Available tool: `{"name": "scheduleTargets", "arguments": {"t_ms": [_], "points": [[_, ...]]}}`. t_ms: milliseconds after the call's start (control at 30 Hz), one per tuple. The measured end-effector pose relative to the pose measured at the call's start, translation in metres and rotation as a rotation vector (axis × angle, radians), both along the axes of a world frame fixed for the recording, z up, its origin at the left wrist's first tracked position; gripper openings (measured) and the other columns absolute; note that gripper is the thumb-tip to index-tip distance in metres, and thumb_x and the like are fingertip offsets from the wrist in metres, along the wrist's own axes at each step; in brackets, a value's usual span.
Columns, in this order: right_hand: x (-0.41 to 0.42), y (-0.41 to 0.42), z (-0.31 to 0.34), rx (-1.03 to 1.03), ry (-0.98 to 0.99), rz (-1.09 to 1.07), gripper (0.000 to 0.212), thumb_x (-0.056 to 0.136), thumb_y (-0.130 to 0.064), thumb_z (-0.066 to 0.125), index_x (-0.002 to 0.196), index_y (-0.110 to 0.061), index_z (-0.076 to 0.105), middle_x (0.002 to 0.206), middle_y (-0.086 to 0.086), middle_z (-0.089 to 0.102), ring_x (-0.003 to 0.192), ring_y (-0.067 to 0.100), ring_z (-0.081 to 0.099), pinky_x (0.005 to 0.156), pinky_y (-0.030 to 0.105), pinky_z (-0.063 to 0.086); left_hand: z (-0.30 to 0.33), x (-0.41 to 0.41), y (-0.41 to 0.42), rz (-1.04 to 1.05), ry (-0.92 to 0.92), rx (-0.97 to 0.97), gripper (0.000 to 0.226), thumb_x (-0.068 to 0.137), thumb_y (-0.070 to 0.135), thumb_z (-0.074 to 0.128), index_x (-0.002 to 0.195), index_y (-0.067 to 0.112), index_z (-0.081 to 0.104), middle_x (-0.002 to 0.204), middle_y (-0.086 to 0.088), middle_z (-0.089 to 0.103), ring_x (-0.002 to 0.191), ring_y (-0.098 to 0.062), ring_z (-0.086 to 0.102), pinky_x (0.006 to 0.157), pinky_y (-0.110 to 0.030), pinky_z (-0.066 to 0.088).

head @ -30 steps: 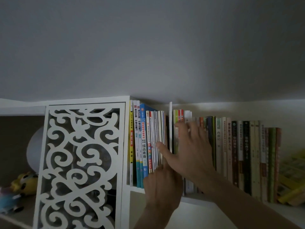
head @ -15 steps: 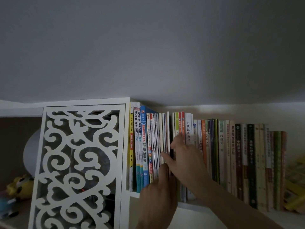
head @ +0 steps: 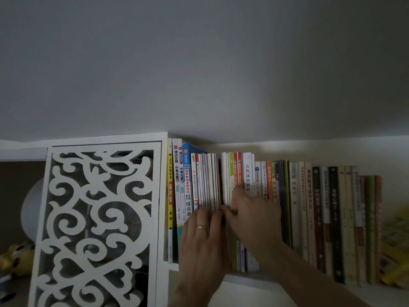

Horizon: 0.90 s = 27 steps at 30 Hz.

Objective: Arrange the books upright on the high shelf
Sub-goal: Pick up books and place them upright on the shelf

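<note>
Both hands are raised to the row of books [head: 294, 196], which stands upright on the high shelf [head: 243, 279] across the lower middle and lower right of the frame. The left hand [head: 203, 238], with a gold ring [head: 201, 226] on one finger, lies flat with its fingers straight and close together against the spines of the thin books [head: 207, 180] in the left part of the row; it presses on them and grasps nothing. The right hand [head: 254, 216] reaches in from the lower right. Its fingers are bent against the spines just to the right of a narrow dark gap in the row, and its thumb points left toward the left hand's fingertips. Whether the right hand pinches a book or only pushes on the spines cannot be told, since the fingertips are blurred and partly hidden.

A white book with black characters on its spine [head: 247, 173] stands just above the right hand. At the far left of the row a yellow-spined book [head: 170, 196] stands against the side of a white cabinet door with scroll-shaped cut-outs [head: 99, 218] in the lower left of the frame. Further left, in an open compartment, sit a pale round object [head: 33, 209] and a yellow plush toy [head: 15, 255]. At the far right end of the row, yellow items [head: 396, 251] lie tilted or flat beside the last upright books; they are too blurred to name. The light is dim, and a plain grey ceiling [head: 199, 63] fills the upper half of the frame.
</note>
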State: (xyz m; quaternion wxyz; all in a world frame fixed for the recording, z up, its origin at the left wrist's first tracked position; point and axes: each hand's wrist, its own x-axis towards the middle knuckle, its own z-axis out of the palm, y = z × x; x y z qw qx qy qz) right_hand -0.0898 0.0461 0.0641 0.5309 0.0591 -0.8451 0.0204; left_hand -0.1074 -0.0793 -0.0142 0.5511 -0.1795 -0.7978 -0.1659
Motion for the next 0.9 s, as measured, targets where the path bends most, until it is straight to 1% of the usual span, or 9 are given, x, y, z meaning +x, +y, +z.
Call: {"name": "scheduleTargets", "arguments": {"t_ms": [67, 133, 167, 233, 300, 533, 700, 800, 900], "points": [[-0.007, 0.008, -0.006, -0.011, 0.232, 0.096, 0.039, 0.09, -0.055, 0.067, 0.103, -0.018, 0.062, 0.068, -0.007, 0.056, 0.056, 0.006, 0.051, 0.048, 0.019, 0.045, 0.005, -0.006, -0.01, 0.077, 0.056, -0.111, 0.063, 0.094, 0.037, 0.045, 0.152, 0.014, 0.044, 0.158, -0.012, 0.041, 0.148, -0.029, 0.037, 0.12, -0.044, 0.032], [-0.019, 0.016, -0.015, 0.02, 0.349, 0.108, 0.05, 0.092, -0.054, 0.064, 0.126, -0.017, 0.062, 0.116, 0.013, 0.064, 0.108, 0.026, 0.062, 0.089, 0.046, 0.056, 0.009, -0.014, -0.02, 0.107, 0.089, -0.184, 0.066, 0.101, 0.035, 0.041, 0.161, 0.014, 0.024, 0.169, -0.011, 0.017, 0.157, -0.028, 0.015, 0.123, -0.048, 0.021], [-0.023, 0.02, -0.016, 0.043, 0.343, 0.114, 0.059, 0.094, -0.053, 0.06, 0.143, -0.02, 0.054, 0.141, 0.02, 0.052, 0.135, 0.035, 0.048, 0.108, 0.054, 0.044, 0.009, -0.018, -0.024, 0.124, 0.094, -0.212, 0.066, 0.103, 0.037, 0.038, 0.162, 0.015, 0.019, 0.17, -0.011, 0.011, 0.157, -0.028, 0.011, 0.122, -0.048, 0.02], [-0.028, 0.025, -0.017, 0.072, 0.307, 0.135, 0.064, 0.098, -0.052, 0.052, 0.157, -0.031, 0.035, 0.165, 0.02, 0.023, 0.154, 0.038, 0.016, 0.122, 0.057, 0.021, 0.008, -0.023, -0.026, 0.146, 0.09, -0.249, 0.065, 0.104, 0.042, 0.034, 0.163, 0.019, 0.018, 0.17, -0.012, 0.01, 0.157, -0.03, 0.01, 0.121, -0.051, 0.02], [-0.033, 0.025, -0.017, 0.085, 0.286, 0.146, 0.064, 0.1, -0.054, 0.048, 0.158, -0.034, 0.031, 0.168, 0.017, 0.013, 0.156, 0.037, 0.008, 0.124, 0.057, 0.013, 0.006, -0.03, -0.024, 0.156, 0.08, -0.266, 0.066, 0.102, 0.045, 0.036, 0.162, 0.023, 0.022, 0.17, -0.014, 0.012, 0.157, -0.033, 0.012, 0.12, -0.054, 0.02], [-0.042, 0.018, -0.018, 0.082, 0.3, 0.175, 0.063, 0.098, -0.055, 0.049, 0.156, -0.033, 0.037, 0.168, 0.015, 0.015, 0.156, 0.037, 0.008, 0.123, 0.058, 0.017, -0.001, -0.049, -0.023, 0.228, 0.162, -0.211, 0.067, 0.099, 0.042, 0.048, 0.159, 0.018, 0.031, 0.169, -0.012, 0.018, 0.156, -0.032, 0.018, 0.121, -0.053, 0.021], [-0.031, 0.019, 0.015, 0.031, 0.358, 0.238, 0.063, 0.088, -0.055, 0.06, 0.144, -0.029, 0.054, 0.146, 0.016, 0.041, 0.137, 0.036, 0.038, 0.106, 0.056, 0.035, -0.001, -0.045, -0.021, 0.207, 0.175, -0.193, 0.066, 0.099, 0.044, 0.046, 0.159, 0.019, 0.032, 0.169, -0.012, 0.019, 0.156, -0.032, 0.018, 0.123, -0.053, 0.019], [-0.028, 0.018, 0.052, 0.058, 0.248, 0.162, 0.082, 0.076, -0.059, 0.064, 0.15, -0.031, 0.043, 0.148, 0.013, 0.038, 0.139, 0.035, 0.034, 0.109, 0.054, 0.03, 0.0, -0.045, -0.019, 0.2, 0.183, -0.173, 0.066, 0.098, 0.042, 0.047, 0.158, 0.021, 0.033, 0.168, -0.01, 0.02, 0.156, -0.03, 0.019, 0.122, -0.053, 0.02], [-0.03, 0.012, 0.075, 0.091, 0.063, 0.177, 0.076, 0.069, -0.061, 0.063, 0.14, -0.04, 0.044, 0.14, -0.001, 0.042, 0.133, 0.024, 0.038, 0.105, 0.045, 0.029, -0.001, -0.047, -0.018, 0.196, 0.197, -0.167, 0.066, 0.098, 0.042, 0.047, 0.158, 0.021, 0.033, 0.168, -0.01, 0.022, 0.156, -0.03, 0.02, 0.122, -0.052, 0.02]]}}
